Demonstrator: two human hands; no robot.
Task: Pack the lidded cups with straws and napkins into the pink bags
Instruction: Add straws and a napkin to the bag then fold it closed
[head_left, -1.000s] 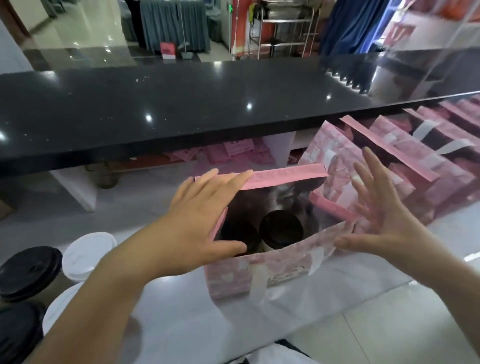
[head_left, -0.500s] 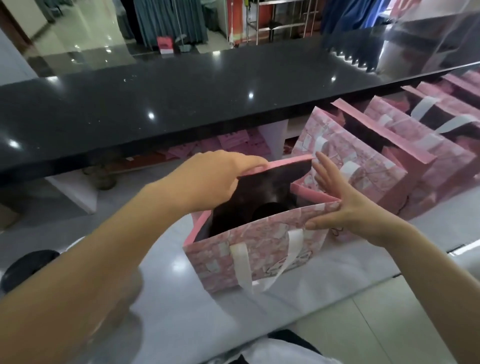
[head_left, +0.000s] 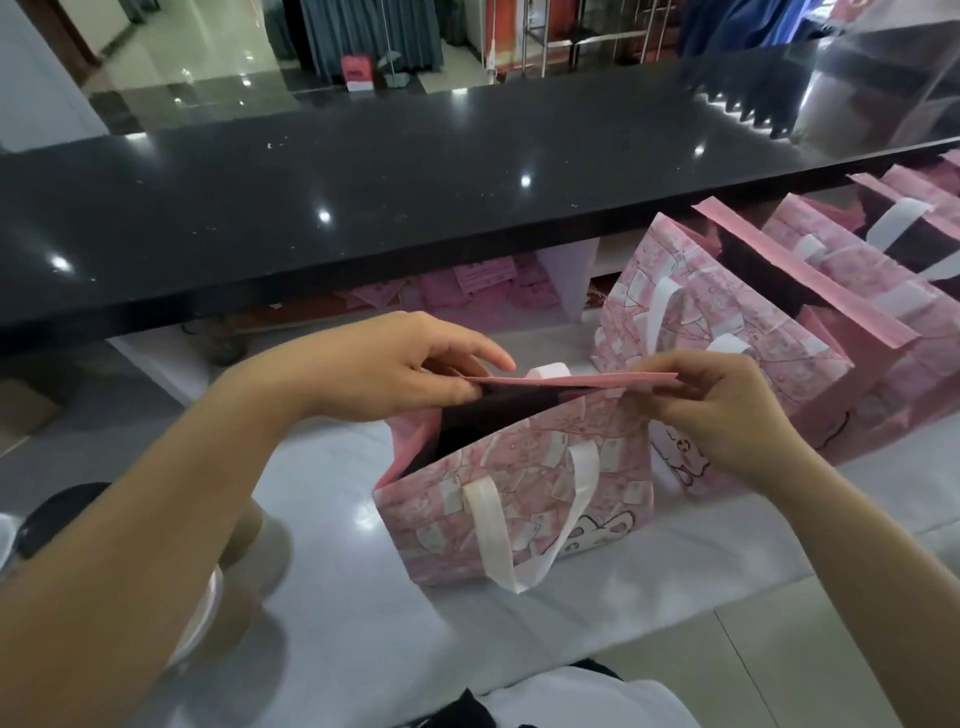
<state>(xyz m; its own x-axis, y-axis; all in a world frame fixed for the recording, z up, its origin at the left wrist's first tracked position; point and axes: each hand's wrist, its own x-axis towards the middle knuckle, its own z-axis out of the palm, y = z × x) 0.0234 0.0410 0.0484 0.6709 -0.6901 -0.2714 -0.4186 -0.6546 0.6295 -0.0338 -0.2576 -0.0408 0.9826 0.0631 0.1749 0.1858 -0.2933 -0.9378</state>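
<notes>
Beyond a glossy black stone counter top (head_left: 363, 208) I am seeing a tiled lobby; below it a pale grey work surface (head_left: 337, 519) is carrying everything. My left hand (head_left: 384, 369) is pinching the left end of the far rim of a pink patterned paper bag with white ribbon handles (head_left: 519, 499), thumb and fingers curled on the pink edge. My right hand (head_left: 727, 410) is pinching the right end of the same rim, fingers clamped together on it, so the mouth is being drawn nearly closed. I cannot tell what is sitting in its dark interior. More open pink bags (head_left: 727, 312) are standing in a row just beside it on the right. Near my left forearm a black-lidded cup (head_left: 57, 514) is standing, partly hidden.
</notes>
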